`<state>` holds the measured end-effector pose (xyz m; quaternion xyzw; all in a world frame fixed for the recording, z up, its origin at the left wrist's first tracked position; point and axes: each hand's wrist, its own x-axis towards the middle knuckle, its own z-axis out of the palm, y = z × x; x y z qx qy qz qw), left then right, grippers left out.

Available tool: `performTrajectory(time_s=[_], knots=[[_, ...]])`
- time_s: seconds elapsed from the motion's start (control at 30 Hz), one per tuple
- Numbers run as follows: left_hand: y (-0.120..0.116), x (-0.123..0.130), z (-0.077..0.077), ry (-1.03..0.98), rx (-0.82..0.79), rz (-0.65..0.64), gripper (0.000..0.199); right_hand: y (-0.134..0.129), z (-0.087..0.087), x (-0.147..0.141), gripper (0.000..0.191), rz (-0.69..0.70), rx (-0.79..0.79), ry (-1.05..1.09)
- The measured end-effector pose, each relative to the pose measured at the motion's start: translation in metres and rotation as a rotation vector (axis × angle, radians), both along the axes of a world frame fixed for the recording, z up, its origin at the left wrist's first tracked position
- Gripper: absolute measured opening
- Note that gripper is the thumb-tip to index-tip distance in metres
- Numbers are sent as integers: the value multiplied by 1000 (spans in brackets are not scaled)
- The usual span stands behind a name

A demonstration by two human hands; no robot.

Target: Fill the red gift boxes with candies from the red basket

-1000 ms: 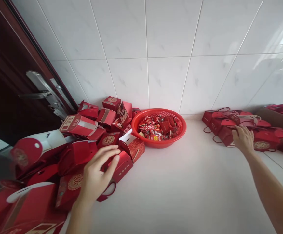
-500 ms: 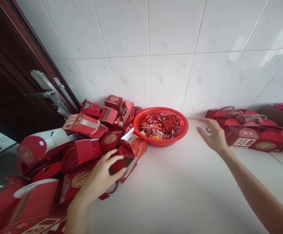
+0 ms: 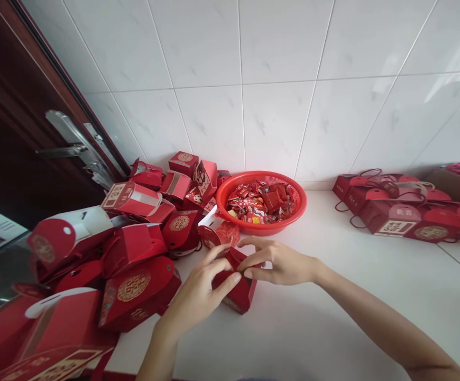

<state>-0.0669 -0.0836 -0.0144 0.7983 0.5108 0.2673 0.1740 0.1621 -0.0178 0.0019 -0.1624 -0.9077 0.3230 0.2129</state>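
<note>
A small red gift box [image 3: 241,296] stands on the white counter in front of the basket, partly covered by my fingers. My left hand [image 3: 208,283] grips its left side and top flap, thumb across the upper edge. From the right, my right hand [image 3: 275,260] pinches the top of the same box. Just behind it lies another red box [image 3: 220,233] with a white inner flap, leaning at the rim of the red plastic basket [image 3: 265,230]. Red-wrapped sweets [image 3: 264,203] fill the basket.
Many red boxes [image 3: 135,286] are heaped on the left, some with flaps up. Red boxes with cord handles [image 3: 396,219] stand grouped on the right. A tiled wall [image 3: 273,127] closes off the back; a dark door [image 3: 24,95] with a metal handle is at left.
My left hand has brought a red box rightward from the heap's edge to the front of the basket. My right hand has come in from the right and taken hold of its top.
</note>
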Motion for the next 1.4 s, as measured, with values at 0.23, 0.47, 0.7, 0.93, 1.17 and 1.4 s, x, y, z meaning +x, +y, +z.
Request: performTrajectory(time_s=[0.23, 0.47, 0.7, 0.93, 1.17, 1.4], knots=[[2, 9, 0, -96, -91, -38, 26, -15, 7, 15, 38, -181, -31, -138], [3, 18, 6, -60, -186, -168, 30, -21, 10, 41, 65, -329, -255, -289], [15, 46, 5, -25, -108, -105, 21, -32, 10, 39, 71, -288, -289, -231], [21, 20, 20, 201, -107, -90, 41, -36, 1, 42, 85, -368, -306, -289], [13, -3, 21, 385, -149, -99, 43, -31, -8, 43, 93, -410, -283, -313], [22, -2, 8, -11, -186, -93, 47, -23, -10, 53, 96, -445, -355, -316]])
